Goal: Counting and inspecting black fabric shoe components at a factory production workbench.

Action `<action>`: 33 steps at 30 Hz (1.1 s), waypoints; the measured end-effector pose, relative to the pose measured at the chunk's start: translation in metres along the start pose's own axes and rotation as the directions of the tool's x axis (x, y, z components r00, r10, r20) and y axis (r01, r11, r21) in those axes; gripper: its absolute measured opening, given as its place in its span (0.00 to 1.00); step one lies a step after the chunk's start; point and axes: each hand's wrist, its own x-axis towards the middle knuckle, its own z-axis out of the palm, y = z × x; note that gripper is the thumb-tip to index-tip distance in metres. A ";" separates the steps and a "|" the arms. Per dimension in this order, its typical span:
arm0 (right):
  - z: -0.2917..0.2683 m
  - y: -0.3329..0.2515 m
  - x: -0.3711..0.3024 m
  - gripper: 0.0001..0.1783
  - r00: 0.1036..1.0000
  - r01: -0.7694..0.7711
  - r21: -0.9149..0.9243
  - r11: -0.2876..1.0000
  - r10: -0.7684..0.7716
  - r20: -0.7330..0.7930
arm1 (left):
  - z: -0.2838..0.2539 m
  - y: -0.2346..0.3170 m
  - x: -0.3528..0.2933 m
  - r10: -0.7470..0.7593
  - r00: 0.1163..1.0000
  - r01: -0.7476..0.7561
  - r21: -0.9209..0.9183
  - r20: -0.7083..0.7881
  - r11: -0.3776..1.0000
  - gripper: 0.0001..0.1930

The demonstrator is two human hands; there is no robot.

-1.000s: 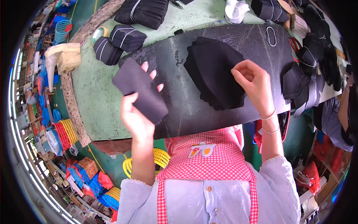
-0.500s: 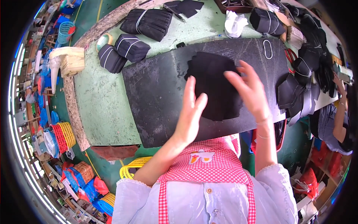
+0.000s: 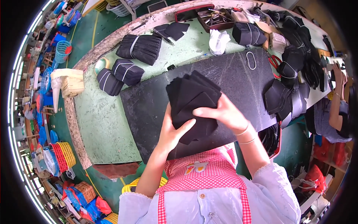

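Note:
A loose stack of black fabric pieces [image 3: 194, 99] is gripped between my two hands above the dark work mat [image 3: 143, 108]. Its edges are uneven and the pieces fan out at odd angles. My left hand [image 3: 174, 130] holds the left side, thumb lying on top. From the right, my right hand [image 3: 225, 114] clasps the other side, its thumb also over the top piece. Most of my fingers are hidden behind the stack. A pale elastic loop [image 3: 251, 61] lies on the mat's far right part.
Tied black bundles [image 3: 140, 49] and a tape roll [image 3: 100, 65] lie beyond the mat. White pieces [image 3: 218, 42], a tool tray [image 3: 216, 18] and red-handled scissors [image 3: 275, 65] are farther back. Black pieces [image 3: 278, 97] crowd the right side. Another person's hand [image 3: 338, 74] is at far right.
Both hands, spread apart over the stack before, have closed on it from either side. The stack, flat on the mat earlier, is now lifted, turned and fanned out.

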 end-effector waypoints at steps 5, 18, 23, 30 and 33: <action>-0.023 0.009 0.012 0.33 1.000 -0.005 -0.199 0.980 0.000 -0.027 | 0.006 0.006 0.021 0.270 0.962 -0.255 0.245 -0.031 0.936 0.50; -0.053 0.072 0.024 0.39 0.930 0.059 -0.762 0.645 -0.313 -0.193 | 0.073 0.021 0.026 0.622 0.686 -0.667 0.668 0.378 0.329 0.08; -0.037 0.006 -0.014 0.35 0.994 0.105 -0.575 0.811 -0.094 0.048 | 0.019 0.050 0.025 0.003 0.981 0.084 -0.437 0.196 0.895 0.09; -0.030 -0.029 -0.037 0.26 0.951 0.178 -0.390 0.904 -0.260 -0.167 | -0.004 0.052 0.035 -0.276 0.955 0.292 -0.495 0.108 0.818 0.11; -0.049 -0.057 -0.015 0.25 0.842 0.055 -0.369 0.928 -0.242 -0.482 | -0.017 0.039 0.064 -0.042 0.995 0.055 -0.153 0.089 0.987 0.15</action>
